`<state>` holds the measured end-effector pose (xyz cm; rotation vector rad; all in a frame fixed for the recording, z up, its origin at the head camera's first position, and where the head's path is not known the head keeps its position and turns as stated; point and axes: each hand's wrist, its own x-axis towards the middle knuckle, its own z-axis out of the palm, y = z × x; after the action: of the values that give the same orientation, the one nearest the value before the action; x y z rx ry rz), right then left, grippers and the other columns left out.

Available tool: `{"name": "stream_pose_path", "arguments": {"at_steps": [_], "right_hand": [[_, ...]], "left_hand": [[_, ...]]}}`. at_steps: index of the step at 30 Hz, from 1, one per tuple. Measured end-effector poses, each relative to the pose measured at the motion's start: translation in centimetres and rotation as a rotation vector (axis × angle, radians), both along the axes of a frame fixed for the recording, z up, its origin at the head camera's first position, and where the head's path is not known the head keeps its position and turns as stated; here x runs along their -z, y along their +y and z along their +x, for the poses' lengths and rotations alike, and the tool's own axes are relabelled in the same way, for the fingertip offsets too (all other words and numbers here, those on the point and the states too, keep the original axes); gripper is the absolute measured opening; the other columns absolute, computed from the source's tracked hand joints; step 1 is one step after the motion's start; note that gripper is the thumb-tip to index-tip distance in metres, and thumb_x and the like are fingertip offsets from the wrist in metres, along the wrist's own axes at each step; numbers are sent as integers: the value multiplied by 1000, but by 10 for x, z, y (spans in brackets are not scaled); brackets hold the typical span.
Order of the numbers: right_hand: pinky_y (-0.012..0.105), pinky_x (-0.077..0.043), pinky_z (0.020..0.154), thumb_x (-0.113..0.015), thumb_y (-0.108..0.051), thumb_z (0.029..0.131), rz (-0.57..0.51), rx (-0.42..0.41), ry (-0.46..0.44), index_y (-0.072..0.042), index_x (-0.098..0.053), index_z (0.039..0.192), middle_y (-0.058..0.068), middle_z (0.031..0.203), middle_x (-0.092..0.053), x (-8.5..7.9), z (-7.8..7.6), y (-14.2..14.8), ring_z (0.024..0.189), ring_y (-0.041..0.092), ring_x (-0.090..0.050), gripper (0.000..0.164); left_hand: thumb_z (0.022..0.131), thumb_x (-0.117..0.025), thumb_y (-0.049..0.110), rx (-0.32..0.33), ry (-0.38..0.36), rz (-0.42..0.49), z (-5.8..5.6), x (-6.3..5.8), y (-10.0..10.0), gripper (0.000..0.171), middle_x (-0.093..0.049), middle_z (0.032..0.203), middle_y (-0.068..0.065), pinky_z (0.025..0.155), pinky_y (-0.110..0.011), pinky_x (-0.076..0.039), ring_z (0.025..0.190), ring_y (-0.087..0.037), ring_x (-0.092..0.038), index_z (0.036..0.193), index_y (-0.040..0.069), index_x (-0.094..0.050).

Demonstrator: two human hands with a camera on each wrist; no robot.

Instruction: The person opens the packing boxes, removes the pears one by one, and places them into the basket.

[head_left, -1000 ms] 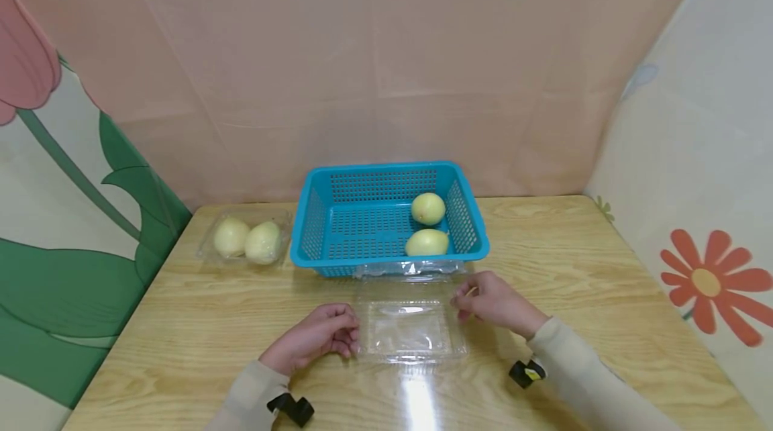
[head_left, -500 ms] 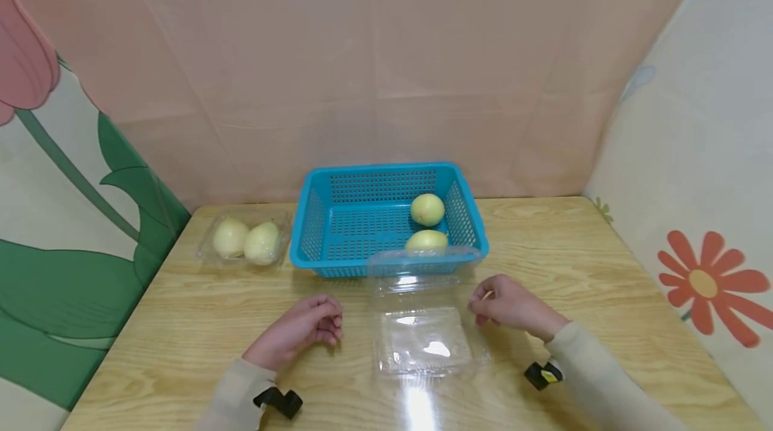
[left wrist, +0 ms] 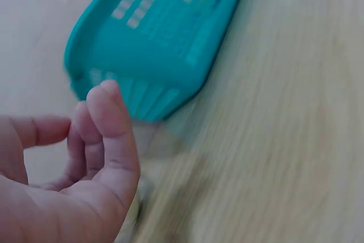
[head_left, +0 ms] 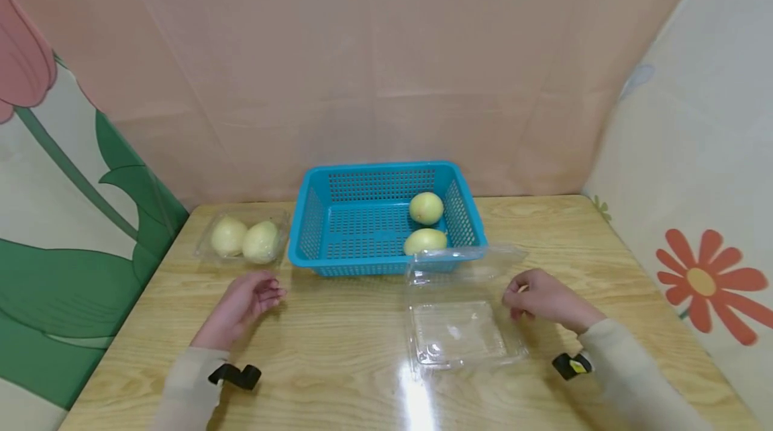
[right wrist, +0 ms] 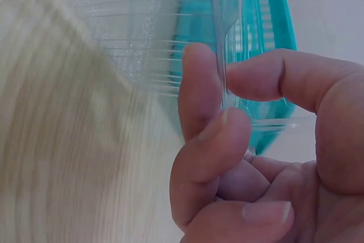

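Take box (head_left: 459, 336), at five o'clock from basket (head_left: 350, 262), by its rim: probably light, springy, easily creased. Pinched at three o'clock by right hand (head_left: 546, 298); untouched by loosely curled, unladen left hand (head_left: 244, 303).

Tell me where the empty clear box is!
In the head view, the empty clear box is right of centre, in front of the blue basket, its edge pinched by the right hand.
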<state>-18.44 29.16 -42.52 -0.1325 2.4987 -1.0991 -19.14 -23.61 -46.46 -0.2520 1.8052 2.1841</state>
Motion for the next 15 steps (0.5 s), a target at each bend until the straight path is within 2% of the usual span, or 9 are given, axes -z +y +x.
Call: {"name": "stream_pose_path", "arguments": {"at_steps": [3,10,15], "right_hand": [[32,-50,56,-62,-14,89,18,17,-4,3,-66,94,6,72,-69,0,-2,13,62,19,-57,18],[32,-50,55,-62,-17,93,70,15,-3,2,-65,97,7,75,-68,-1,-10,39,64,20,-58,20],[25,-40,48,-61,-18,94,62,6,-1,0,-64,91,7,73,-67,-6,-13,59,59,17,-55,18]], "left_hand": [[107,-40,17,-66,-22,45,-4,-3,-14,22,-66,91,-1,83,-25,-56,88,-12,-69,99,7,-58],[108,-38,20,-200,-14,125,-10,-5,-35,20,-60,90,2,89,-25,-55,90,-11,-68,101,8,-52],[108,-37,22,-236,-49,156,-12,-7,-43,22,-58,90,3,90,-22,-53,92,-10,-68,99,9,-53]]}}
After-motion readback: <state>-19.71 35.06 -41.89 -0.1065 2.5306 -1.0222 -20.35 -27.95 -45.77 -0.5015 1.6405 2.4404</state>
